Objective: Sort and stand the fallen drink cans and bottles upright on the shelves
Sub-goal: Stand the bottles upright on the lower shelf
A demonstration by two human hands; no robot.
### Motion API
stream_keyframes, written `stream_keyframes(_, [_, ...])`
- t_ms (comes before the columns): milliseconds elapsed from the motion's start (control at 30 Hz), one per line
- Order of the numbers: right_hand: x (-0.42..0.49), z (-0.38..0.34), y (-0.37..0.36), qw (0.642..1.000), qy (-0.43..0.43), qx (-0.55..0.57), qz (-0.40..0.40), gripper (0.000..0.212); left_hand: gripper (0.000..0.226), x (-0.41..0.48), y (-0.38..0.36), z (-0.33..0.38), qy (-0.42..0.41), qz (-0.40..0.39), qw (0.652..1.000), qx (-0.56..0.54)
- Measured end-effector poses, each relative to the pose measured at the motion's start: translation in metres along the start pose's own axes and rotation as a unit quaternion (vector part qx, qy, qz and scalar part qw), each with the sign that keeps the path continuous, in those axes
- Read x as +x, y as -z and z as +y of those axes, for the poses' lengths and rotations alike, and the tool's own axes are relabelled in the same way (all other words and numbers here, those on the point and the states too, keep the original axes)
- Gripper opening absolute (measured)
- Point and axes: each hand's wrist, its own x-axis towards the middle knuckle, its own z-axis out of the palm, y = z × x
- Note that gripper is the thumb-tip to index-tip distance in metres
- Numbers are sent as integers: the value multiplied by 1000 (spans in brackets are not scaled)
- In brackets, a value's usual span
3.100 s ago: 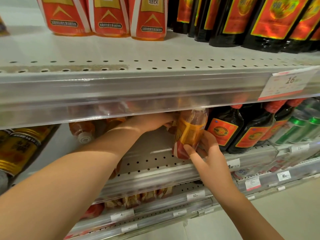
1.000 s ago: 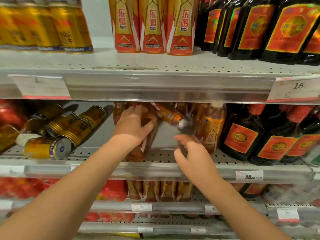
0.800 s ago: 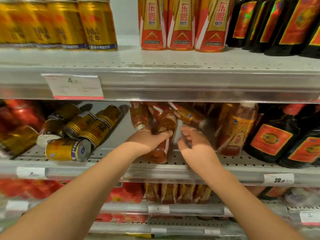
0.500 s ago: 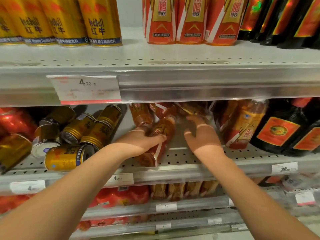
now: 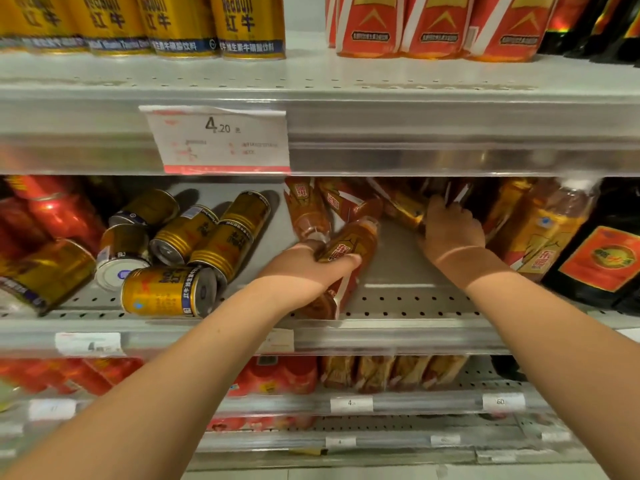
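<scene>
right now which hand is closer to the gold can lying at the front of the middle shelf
Left. The left hand grips an orange bottle just right of the gold can; the right hand is farther right, among fallen bottles.

Gold cans (image 5: 169, 296) are seen as glossy metal; shelf (image 5: 415, 296) as matt perforated metal w/ clear plastic front strip (image 5: 398, 336); price tag (image 5: 218, 140), paper.

You can see a white price tag (image 5: 218, 140) marked 4.20, upright gold cans (image 5: 180, 26) and red-orange bottles (image 5: 436, 26) standing above it, and dark bottles (image 5: 602, 265) with orange labels upright at the far right.
</scene>
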Motion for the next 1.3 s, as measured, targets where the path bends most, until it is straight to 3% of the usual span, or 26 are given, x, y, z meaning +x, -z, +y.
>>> stream_keyframes(167, [-31, 9, 8, 989, 36, 145, 24, 61, 80, -5, 1, 1, -5, -10, 999, 36])
stream_keyframes(300, [-57, 25, 31, 955, 38, 281, 92, 62, 69, -8, 1, 1, 1, 10, 1000, 23])
stream_keyframes(467, [-73, 29, 63, 948, -5, 288, 135, 69, 71, -9, -7, 2, 18, 46, 999, -1])
stream_keyframes(633, [-72, 27, 79, 914, -20, 395, 93, 47, 66, -8, -9, 2, 22, 60, 998, -12])
stream_keyframes(800, [-69, 19, 71, 911, -20, 408, 54, 42, 64, -10, -10, 6, 22, 61, 998, 15])
stream_keyframes(967, [-75, 19, 51, 883, 5, 469, 35, 76, 79, -9, -4, 10, -6, 8, 996, 87])
stream_keyframes(1067, [-78, 15, 32, 906, -22, 422, 5, 100, 89, -3, 6, 15, -6, -44, 995, 92])
stream_keyframes(1167, [-78, 15, 14, 902, -57, 428, -18, 93, 92, -1, 8, 19, 12, -58, 997, 45])
stream_keyframes(1300, [-69, 25, 3, 870, -55, 489, -38, 81, 60, -5, -17, 19, 49, 30, 989, -134])
